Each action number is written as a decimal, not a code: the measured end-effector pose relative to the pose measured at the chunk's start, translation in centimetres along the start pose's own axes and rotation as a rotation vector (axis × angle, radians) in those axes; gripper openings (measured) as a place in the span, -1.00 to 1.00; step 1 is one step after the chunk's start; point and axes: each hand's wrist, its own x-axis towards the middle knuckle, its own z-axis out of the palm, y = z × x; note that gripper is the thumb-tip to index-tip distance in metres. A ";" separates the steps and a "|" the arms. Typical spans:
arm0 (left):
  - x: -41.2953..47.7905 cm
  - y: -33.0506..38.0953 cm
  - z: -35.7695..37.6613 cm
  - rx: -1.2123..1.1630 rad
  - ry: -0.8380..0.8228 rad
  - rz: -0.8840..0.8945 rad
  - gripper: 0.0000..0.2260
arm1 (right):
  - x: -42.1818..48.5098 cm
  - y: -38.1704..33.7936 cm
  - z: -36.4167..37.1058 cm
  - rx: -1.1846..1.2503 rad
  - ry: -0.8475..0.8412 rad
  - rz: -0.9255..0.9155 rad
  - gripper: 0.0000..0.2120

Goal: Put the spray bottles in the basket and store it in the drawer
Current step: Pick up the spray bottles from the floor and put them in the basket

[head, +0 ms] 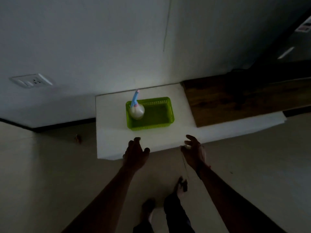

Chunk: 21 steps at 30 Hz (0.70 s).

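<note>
On the tabletop [117, 140] our basket [152, 115] already holds one bottle [137, 111], upright in its left end. Our left hand [135, 153] and right hand [193, 151] hover spread and empty nearby. We see no other bottle; the drawer remains, unseen.

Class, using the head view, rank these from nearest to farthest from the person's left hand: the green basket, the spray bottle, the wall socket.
Measured from the left hand:
1. Green basket – just ahead on the white surface, slightly to the right.
2. Spray bottle – standing upright in the basket's left end, a little farther back.
3. Wall socket – far off to the left, on the wall.
</note>
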 end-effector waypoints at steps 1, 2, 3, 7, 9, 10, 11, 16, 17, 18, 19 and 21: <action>-1.6 -0.2 0.9 0.004 -0.016 0.009 -0.45 | -1.8 1.1 -0.7 0.020 0.013 0.023 -0.47; -3.2 -0.4 2.1 0.018 -0.050 0.008 -0.45 | -3.6 2.4 -1.6 0.040 0.023 0.052 -0.48; -4.8 -0.7 3.4 0.046 -0.101 -0.007 -0.42 | -5.5 3.8 -2.4 0.063 0.025 0.087 -0.50; -10.5 -0.9 9.3 0.111 -0.281 -0.052 -0.37 | -12.3 10.1 -6.2 0.131 -0.043 0.221 -0.60; -13.3 -0.5 12.6 0.119 -0.329 -0.055 -0.39 | -15.4 13.7 -7.7 0.129 -0.054 0.260 -0.62; -14.8 0.0 14.5 0.135 -0.343 -0.048 -0.41 | -17.1 15.7 -8.5 0.143 -0.042 0.281 -0.62; -16.3 0.6 16.4 0.155 -0.347 -0.029 -0.43 | -18.8 17.8 -9.1 0.166 -0.027 0.302 -0.62; -24.4 2.2 26.5 0.273 -0.393 0.089 -0.55 | -27.6 30.2 -10.2 0.289 0.098 0.429 -0.65; -26.0 2.1 28.7 0.304 -0.409 0.124 -0.56 | -29.5 33.0 -10.0 0.314 0.133 0.455 -0.66; -27.7 1.7 31.0 0.343 -0.424 0.149 -0.57 | -31.5 35.8 -9.6 0.329 0.162 0.483 -0.67; -29.2 1.3 32.8 0.368 -0.431 0.157 -0.58 | -33.1 38.2 -9.2 0.329 0.171 0.509 -0.68; -32.9 0.0 37.1 0.421 -0.473 0.188 -0.60 | -37.2 43.6 -8.2 0.341 0.175 0.598 -0.69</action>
